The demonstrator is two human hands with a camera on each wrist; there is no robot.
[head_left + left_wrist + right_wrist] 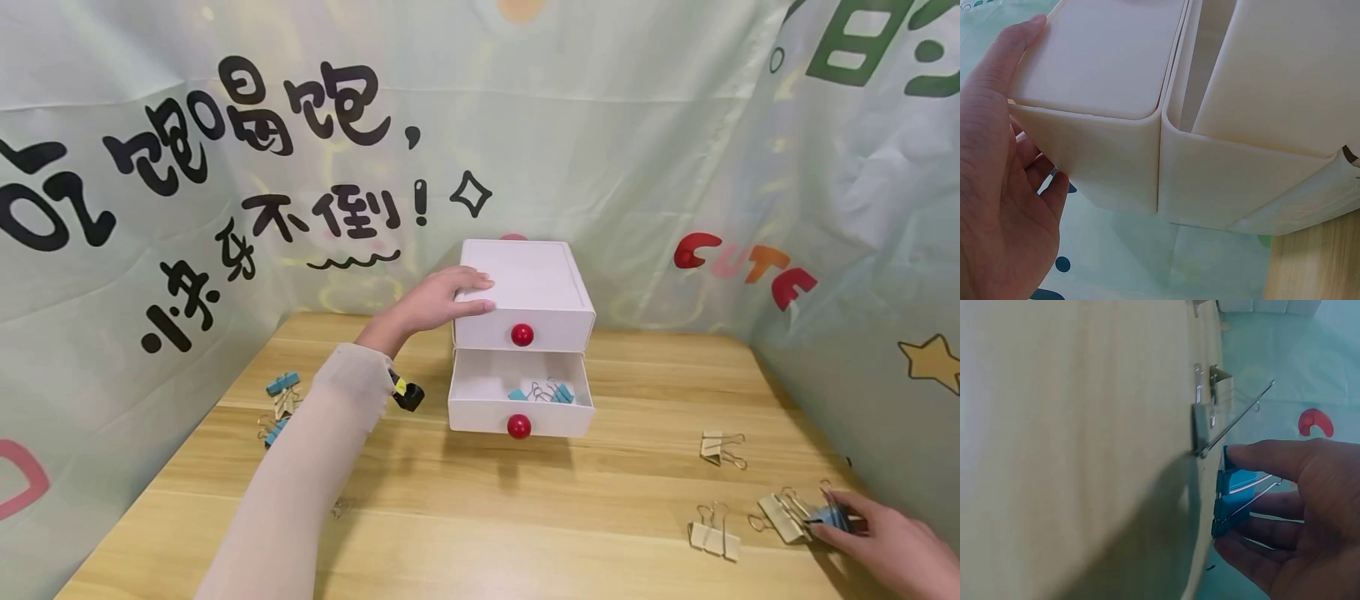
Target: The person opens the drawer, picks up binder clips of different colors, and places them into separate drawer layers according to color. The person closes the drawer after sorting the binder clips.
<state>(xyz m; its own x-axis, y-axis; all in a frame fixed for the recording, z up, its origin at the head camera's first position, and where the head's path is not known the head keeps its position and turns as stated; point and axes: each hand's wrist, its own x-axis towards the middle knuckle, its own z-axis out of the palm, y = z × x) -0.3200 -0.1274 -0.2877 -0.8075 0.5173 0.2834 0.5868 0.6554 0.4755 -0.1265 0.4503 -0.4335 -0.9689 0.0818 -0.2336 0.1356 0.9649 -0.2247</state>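
Observation:
A small white two-drawer box [525, 275] with red knobs stands on the table, its lower drawer [480, 416] pulled out. My left hand [450, 296] rests across the box's top left edge, fingers over the top and thumb along the upper front edge. Inside the lower drawer lie a few blue binder clips [562, 394]. At the table's right side my right hand [892, 533] pinches a blue binder clip [1235, 497] between thumb and fingers. Right beside that clip is a cream binder clip [782, 518], which it overlaps in the head view.
Two more cream binder clips [714, 542] lie to the right on the table [600, 500]. Several blue and cream clips [283, 383] sit at the left edge, partly behind my left sleeve [300, 483]. A printed curtain [637, 167] encloses the table's back and sides.

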